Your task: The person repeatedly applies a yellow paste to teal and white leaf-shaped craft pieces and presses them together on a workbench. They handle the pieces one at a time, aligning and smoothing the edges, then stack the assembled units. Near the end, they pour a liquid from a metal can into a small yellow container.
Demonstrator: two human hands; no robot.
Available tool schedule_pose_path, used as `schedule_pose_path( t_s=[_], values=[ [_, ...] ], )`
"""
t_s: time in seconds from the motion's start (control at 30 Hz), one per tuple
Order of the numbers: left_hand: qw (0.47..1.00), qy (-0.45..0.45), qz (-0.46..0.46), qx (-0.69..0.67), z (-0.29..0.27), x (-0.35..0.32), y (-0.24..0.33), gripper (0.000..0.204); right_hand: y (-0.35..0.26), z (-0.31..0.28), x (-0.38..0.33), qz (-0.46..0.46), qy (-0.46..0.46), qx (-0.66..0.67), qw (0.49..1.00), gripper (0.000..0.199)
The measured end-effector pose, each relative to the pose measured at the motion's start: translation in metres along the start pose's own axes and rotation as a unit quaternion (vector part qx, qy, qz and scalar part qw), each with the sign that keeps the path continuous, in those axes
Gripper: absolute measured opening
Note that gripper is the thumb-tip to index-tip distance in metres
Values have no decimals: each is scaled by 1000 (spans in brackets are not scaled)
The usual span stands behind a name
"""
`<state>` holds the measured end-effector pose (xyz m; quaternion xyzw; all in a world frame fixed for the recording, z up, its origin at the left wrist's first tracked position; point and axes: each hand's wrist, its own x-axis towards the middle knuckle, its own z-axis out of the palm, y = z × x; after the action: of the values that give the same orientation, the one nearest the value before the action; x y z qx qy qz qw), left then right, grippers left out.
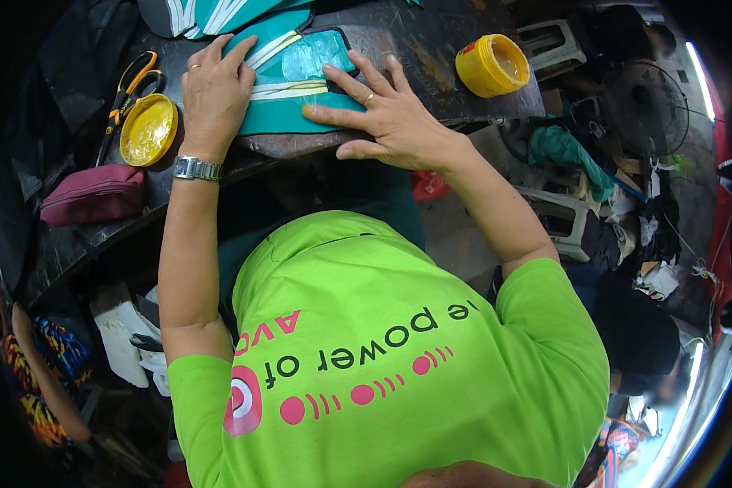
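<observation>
A teal fabric panel [273, 116] lies at the near edge of the dark table, crossed by whitish strips [289, 89]. A shiny, light-blue patch [313, 55] covers part of its far side. My left hand [220, 102], with a metal watch on the wrist, rests on the panel's left side, fingers bent and apart. On the right, my right hand [386, 110] lies spread over the panel. Its fingertips touch the patch, the strip end and the near part, and its thumb reaches past the near edge. Whatever is under my left palm is hidden.
Left of my left hand are a yellow lid [149, 130], orange-and-black scissors [130, 89] and a maroon pouch [93, 195]. An open yellow jar [493, 65] stands at the table's right end. More teal pieces [248, 12] lie at the back. A fan [647, 106] and clutter stand to the right.
</observation>
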<state>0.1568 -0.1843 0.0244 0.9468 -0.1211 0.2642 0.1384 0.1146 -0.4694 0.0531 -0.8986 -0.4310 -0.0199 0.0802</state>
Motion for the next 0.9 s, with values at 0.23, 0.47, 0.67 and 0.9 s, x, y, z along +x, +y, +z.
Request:
schedule_pose_path(
  t_s=[0.23, 0.47, 0.67, 0.9],
  values=[
    [1000, -2, 3, -2, 2, 0, -2, 38, 7, -7, -11, 37, 79, 162, 983, 50],
    [1000, -12, -1, -3, 1, 0, -2, 38, 1, 6, -16, 46, 47, -11, 998, 52],
    [999, -10, -32, 21, -6, -13, 5, 38, 6, -20, -44, 86, 83, 184, 976, 43],
    [998, -11, -49, 26, -8, -18, 8, 39, -44, 1, -55, 177, 86, -31, 980, 70]
  ],
)
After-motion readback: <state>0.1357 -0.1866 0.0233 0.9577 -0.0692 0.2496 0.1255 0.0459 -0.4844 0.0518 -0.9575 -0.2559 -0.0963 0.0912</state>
